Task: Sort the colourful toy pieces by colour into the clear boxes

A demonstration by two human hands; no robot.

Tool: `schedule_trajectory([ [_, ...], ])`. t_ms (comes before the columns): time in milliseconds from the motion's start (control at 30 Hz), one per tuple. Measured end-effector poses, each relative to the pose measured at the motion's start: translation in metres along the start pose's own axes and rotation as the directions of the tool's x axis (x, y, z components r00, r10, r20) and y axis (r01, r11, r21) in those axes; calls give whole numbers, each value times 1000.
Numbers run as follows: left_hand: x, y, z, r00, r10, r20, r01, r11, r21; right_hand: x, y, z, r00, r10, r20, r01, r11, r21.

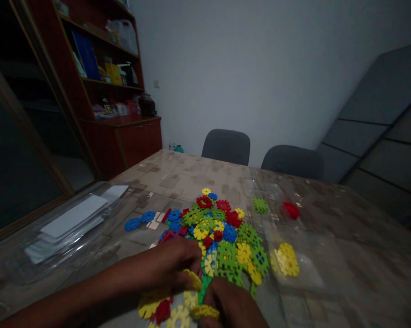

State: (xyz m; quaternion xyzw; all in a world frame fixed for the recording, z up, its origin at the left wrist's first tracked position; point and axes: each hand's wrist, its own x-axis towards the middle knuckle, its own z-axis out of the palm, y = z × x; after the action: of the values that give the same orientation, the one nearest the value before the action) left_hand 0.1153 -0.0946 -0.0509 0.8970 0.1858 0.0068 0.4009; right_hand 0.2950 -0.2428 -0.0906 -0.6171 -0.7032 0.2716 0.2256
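Note:
A heap of flat plastic interlocking pieces (222,237) in red, blue, yellow and green lies on the table (345,255) before me. My left hand (171,266) rests curled on the near edge of the heap, its fingers pinching a yellow piece (193,279). My right hand (231,303) is low at the frame's bottom, fingers closed on another yellow gear-like piece (205,312). Both hands meet over the near pieces; more yellow and red pieces (161,310) lie under my left wrist.
A clear plastic bag (287,237) at the right holds a yellow cluster (286,259), a green piece (260,205) and a red piece (290,209). A clear case (69,228) lies left. Two blue pieces (139,221) sit apart. Two grey chairs (226,146) stand behind; a wooden shelf (106,91) is far left.

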Motion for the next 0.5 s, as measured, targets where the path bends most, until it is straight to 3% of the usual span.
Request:
schedule_trajectory([
  [167,5,-1,7,993,-100,-58,79,954,-289,5,0,-16,977,-47,-207,65,995,79],
  [300,5,2,14,987,-148,-67,103,889,-446,8,-3,-18,981,24,-191,25,968,250],
  [400,6,3,19,987,-160,-8,129,821,-557,9,-8,-21,979,28,-202,52,924,379],
  [500,6,5,20,992,-125,20,112,798,-592,9,-12,-36,973,3,-231,76,941,331],
])
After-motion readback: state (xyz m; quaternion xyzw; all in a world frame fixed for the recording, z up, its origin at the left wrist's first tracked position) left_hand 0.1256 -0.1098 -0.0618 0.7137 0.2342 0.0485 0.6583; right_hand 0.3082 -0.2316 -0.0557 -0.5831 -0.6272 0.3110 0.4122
